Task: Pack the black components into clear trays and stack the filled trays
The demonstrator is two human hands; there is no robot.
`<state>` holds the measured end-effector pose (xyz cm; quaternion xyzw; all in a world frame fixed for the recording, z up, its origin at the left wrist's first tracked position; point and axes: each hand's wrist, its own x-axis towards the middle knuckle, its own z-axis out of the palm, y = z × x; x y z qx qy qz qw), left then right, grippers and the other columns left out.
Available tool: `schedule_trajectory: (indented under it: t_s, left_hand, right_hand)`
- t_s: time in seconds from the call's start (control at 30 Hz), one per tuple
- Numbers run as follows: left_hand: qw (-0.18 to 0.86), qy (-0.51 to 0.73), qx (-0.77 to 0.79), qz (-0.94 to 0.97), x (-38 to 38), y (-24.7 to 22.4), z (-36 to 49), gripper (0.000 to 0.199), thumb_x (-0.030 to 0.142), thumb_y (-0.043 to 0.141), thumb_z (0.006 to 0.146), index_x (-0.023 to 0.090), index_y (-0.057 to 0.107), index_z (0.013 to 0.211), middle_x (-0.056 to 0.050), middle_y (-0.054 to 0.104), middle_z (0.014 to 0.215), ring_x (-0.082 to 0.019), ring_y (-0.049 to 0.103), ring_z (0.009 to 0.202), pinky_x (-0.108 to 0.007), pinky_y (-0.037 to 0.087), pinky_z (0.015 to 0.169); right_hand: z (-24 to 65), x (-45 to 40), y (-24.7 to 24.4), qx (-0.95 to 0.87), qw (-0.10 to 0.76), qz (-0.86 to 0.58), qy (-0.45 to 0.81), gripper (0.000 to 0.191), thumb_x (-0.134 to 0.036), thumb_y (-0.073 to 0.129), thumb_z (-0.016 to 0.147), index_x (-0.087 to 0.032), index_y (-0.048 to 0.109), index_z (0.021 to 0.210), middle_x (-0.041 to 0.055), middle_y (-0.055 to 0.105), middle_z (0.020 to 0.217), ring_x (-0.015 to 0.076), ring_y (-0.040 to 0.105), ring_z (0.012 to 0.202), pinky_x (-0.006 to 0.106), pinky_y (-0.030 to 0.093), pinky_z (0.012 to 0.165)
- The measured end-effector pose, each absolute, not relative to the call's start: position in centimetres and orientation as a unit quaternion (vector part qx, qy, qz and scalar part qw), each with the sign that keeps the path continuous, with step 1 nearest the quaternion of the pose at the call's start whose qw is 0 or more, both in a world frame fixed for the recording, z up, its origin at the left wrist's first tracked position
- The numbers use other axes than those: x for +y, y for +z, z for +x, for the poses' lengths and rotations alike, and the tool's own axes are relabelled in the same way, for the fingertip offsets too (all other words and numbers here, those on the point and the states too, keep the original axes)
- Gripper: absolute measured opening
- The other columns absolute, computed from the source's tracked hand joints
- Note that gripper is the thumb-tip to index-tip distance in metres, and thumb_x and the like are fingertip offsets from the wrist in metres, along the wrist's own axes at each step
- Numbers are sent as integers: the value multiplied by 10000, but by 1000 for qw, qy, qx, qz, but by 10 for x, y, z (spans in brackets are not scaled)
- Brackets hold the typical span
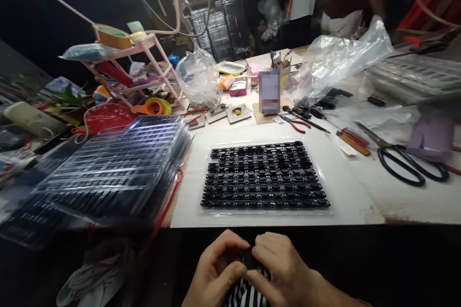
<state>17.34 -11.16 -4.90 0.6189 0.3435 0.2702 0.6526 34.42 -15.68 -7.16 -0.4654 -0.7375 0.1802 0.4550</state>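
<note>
My left hand (221, 268) and my right hand (279, 266) meet low in front of me, just below the table's front edge. Thumbs and fingers of both are closed around a small black part (248, 260), mostly covered by the fingers. Black-and-white striped cloth shows beneath them. Straight ahead on the white work surface lies a clear plastic tray (266, 214). Rows of small black parts (264, 177) fill it, with tiny shiny spots along each row.
Stacked clear trays (104, 168) with dark contents stand at the left. Large scissors (406, 158), red-handled pliers (297, 125) and screwdrivers lie right. Behind are a phone (269, 91), a pink rack (158, 62) and plastic bags (338, 62). A person stands at the back right.
</note>
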Motion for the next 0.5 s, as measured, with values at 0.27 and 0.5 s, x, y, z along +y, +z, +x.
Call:
schedule_trajectory:
  t_s: [0.27,0.5]
  left_hand:
    - [689,360,281,563,-80,-40,199,144,368,641,805,229,666,836,-23,504,873,-125,507,759,-241,437,695]
    - [357,443,417,709,7,-34,190,125,253,616,831,224,644,949,-31,659,913,-163,626,791,-290,509,738]
  right_hand:
    - [353,-121,-45,-632,489,-375,470,386,-478,405,913,-171,566,744,-9,465,606,116,428,544,248,374,516]
    - [403,-108,-29,-648,477,-501,317,292,-347,491,909,-239,622,1146,52,678,880,162,620,738,262,502,642]
